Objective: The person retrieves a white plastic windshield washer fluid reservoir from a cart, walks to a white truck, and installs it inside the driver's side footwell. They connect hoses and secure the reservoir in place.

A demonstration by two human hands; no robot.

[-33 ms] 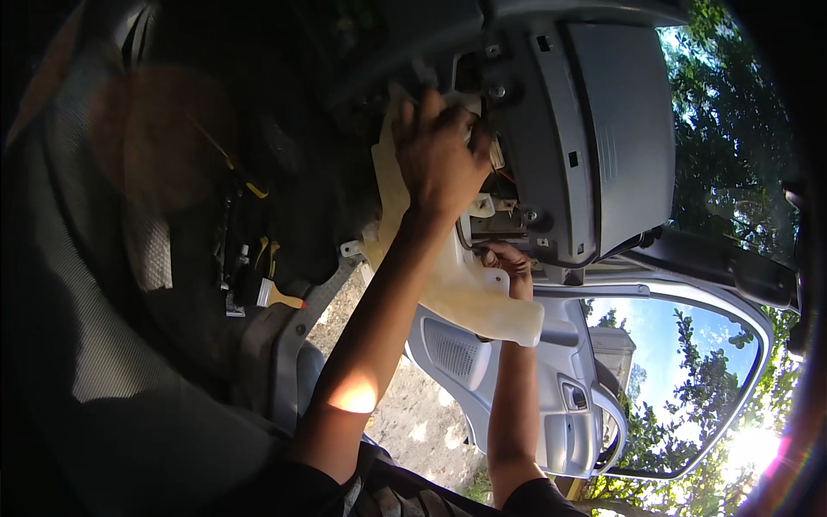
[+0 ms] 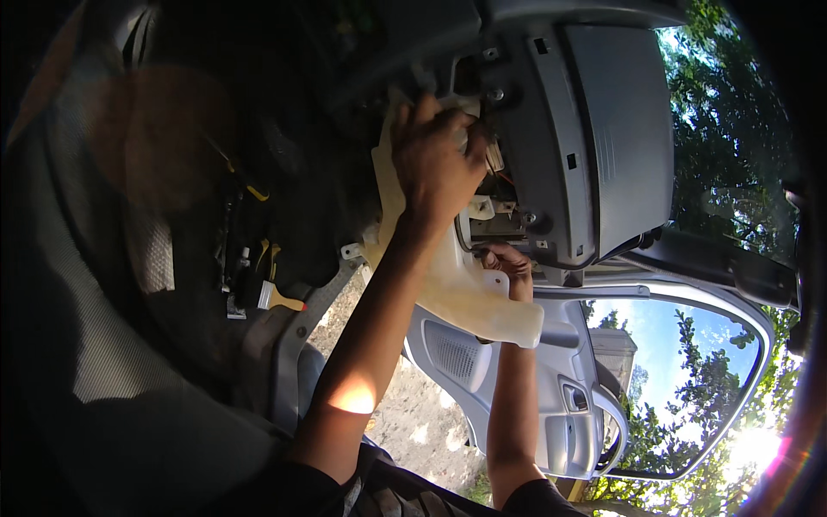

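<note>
Inside a vehicle, a cream translucent plastic piece [image 2: 491, 312], shaped like a reservoir or duct, lies along the opened lower dashboard. My left hand [image 2: 439, 162] is on its upper end, fingers bent over it beside some wiring and metal brackets. Lower down, behind the piece, my right hand [image 2: 510, 258] has its fingers pinched near a thin dark hose or cable; exactly what they hold is hidden. The piece crosses in front of my right wrist.
The grey dashboard panel [image 2: 624, 146] fills the upper right. In the dark left side lie a yellow-handled tool [image 2: 256, 192], a paintbrush [image 2: 284, 299] and several other tools [image 2: 237, 306]. The open door [image 2: 448, 353] shows below, with ground and trees beyond.
</note>
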